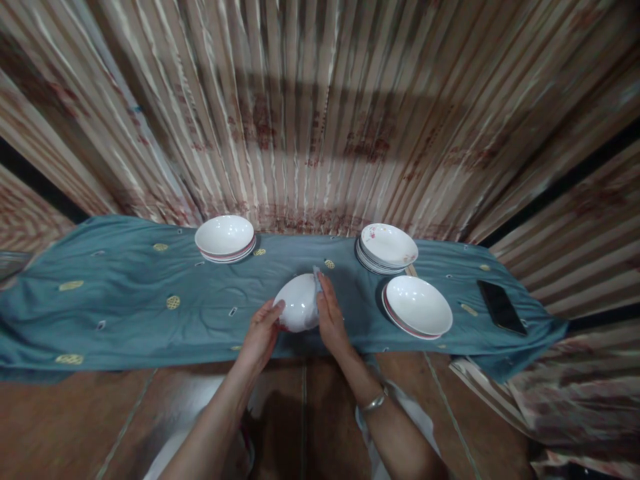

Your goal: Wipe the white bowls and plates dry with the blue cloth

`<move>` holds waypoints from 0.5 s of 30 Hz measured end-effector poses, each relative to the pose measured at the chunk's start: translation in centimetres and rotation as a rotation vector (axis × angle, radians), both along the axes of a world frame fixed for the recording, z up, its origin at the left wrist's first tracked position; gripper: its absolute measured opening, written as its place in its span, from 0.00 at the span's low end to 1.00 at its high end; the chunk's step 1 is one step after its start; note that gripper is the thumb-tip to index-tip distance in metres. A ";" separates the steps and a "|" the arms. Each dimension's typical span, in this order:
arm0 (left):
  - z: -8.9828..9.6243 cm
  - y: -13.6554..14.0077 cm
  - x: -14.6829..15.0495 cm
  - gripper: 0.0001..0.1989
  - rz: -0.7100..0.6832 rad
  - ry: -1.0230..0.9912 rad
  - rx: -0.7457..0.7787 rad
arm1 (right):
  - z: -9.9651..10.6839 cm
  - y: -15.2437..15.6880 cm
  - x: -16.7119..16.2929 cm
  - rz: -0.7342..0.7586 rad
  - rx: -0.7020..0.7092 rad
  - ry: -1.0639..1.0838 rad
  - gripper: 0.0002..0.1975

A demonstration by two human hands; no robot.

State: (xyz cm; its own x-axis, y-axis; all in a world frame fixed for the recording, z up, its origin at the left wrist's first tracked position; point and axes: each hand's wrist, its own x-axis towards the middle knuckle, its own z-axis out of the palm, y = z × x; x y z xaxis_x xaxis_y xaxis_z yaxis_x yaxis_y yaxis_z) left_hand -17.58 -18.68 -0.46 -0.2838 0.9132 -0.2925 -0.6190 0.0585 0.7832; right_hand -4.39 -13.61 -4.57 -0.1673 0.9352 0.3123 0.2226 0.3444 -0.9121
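Note:
A white bowl is held tilted above the front of the table, with a touch of red near its lower left edge. My left hand grips its left side, thumb on the white surface. On the right side, my right hand presses a thin pale cloth against the bowl, fingers close together. Most of the cloth is hidden behind those fingers, so whether it is cloth or tissue I cannot tell.
Stacked white bowls stand at the back left. To the right are a stack of flower-patterned plates and another bowl stack. A black phone lies at the far right on the teal tablecloth. Behind hangs a striped curtain.

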 end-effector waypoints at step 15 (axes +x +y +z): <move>-0.4 0.1 0.0 0.19 -0.024 -0.024 0.036 | 1.6 -2.1 -0.6 0.042 0.498 -0.495 0.25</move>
